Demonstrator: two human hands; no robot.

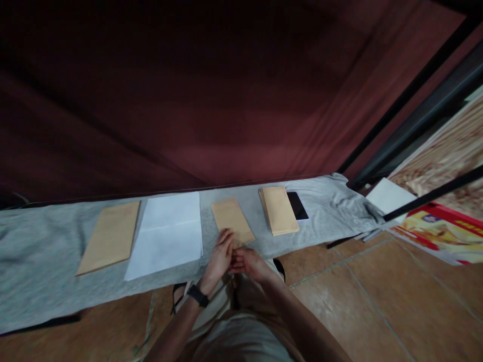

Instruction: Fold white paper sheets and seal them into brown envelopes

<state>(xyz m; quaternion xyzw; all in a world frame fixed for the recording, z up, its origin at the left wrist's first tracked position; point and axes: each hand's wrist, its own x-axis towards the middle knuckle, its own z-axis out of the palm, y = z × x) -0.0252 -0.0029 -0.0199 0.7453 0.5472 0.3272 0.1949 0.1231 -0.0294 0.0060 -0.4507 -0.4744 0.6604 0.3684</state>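
Observation:
A small brown paper envelope (233,219) lies in front of me on the grey cloth, its near end partly covered by my hands. My left hand (221,255), with a dark watch on its wrist, has its fingers bent together at the envelope's near left edge; they look closed on it, slightly blurred. Beside it, my right hand (249,264) is just below that near end, fingers loosely stretched toward the left hand and nothing seen in them. The fingertips of the two hands meet or overlap.
Left of the envelope lie white paper sheets (166,236) and a larger brown envelope (109,236). A stack of brown envelopes (279,211) partly covers a dark phone or tablet (298,206) on the right. The grey cloth (324,216) covers a narrow bench before a dark red curtain (226,110).

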